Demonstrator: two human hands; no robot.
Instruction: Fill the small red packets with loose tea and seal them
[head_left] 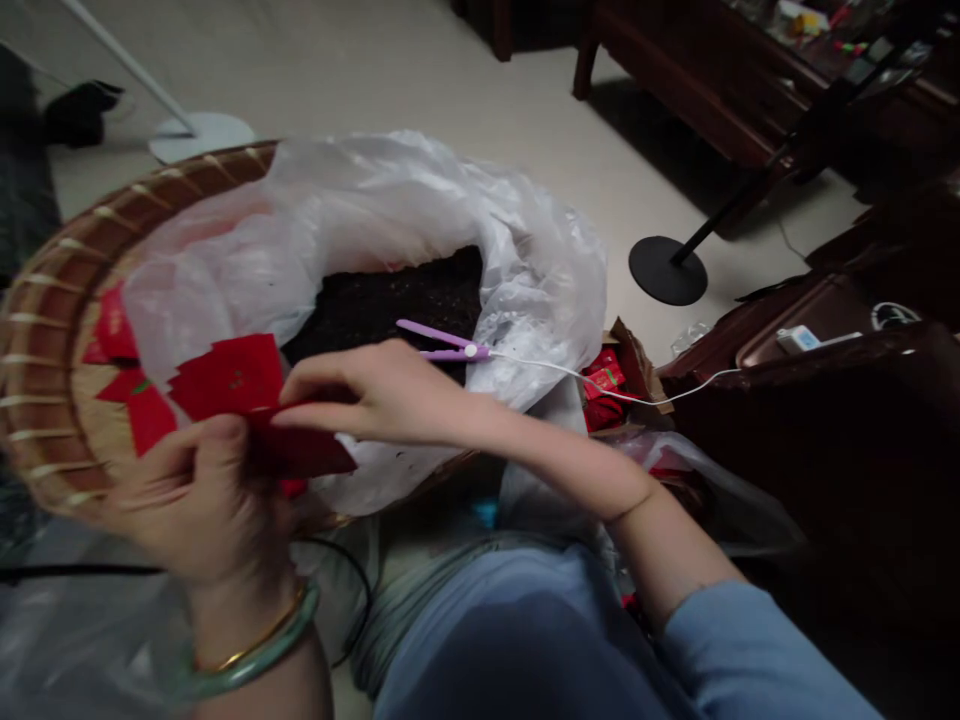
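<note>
Red paper [304,450] pinched between both hands [199,500] [375,395].

Left hand [199,505] raised, fingers [225,440] curled; right hand [375,395] reaching across, fingers [322,380] extended.

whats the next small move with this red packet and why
Probably slide the right hand along the red packet to steady its free end, since the left hand seems to grip the other end and the right fingers only lie across it. The purple corded tool rests on the white plastic bag, so it can likely wait.
</note>
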